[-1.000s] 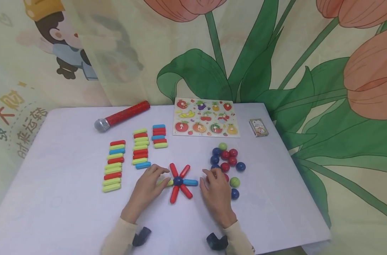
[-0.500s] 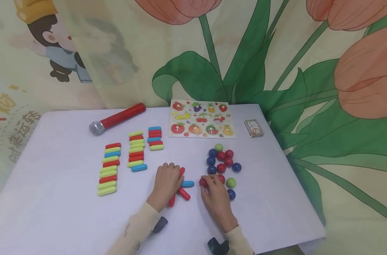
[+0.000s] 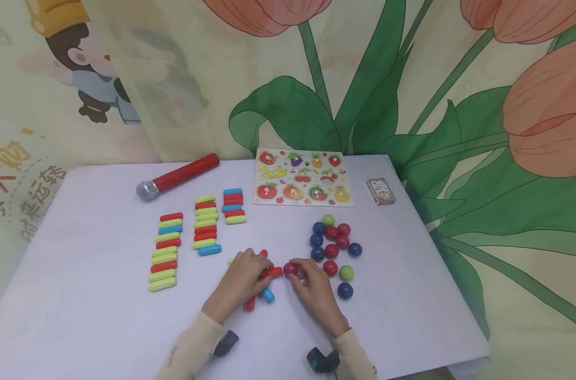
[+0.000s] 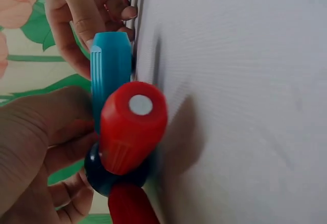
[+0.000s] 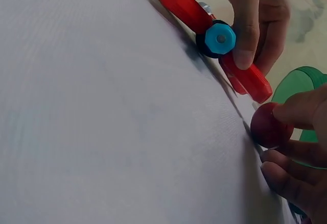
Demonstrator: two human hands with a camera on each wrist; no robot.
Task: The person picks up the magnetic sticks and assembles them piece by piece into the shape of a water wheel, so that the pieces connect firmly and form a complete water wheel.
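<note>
My left hand [image 3: 240, 277] pinches a star of coloured magnetic sticks. A dark blue ball [image 4: 96, 175] is its hub. In the right wrist view the left thumb and fingers close round a red magnetic stick [image 5: 251, 83], with a blue stick [image 5: 220, 39] facing the camera. A round metal end shows on another red stick [image 4: 134, 127] in the left wrist view. Between thumb and fingers my right hand [image 3: 316, 290] holds a dark red ball [image 5: 268, 124], right at the tip of the gripped red stick. The left hand hides much of the star in the head view.
Three columns of red, yellow-green and blue sticks [image 3: 164, 258] lie to the left. Several loose balls [image 3: 332, 250] are grouped at the right. Behind are a red microphone [image 3: 185, 174], a fruit puzzle board [image 3: 302, 177] and a small box [image 3: 381, 191].
The left hand has gone onto the star and turned it, so the blue stick now points lower right. The right hand has taken a red ball and brought it left to a red stick's tip.
</note>
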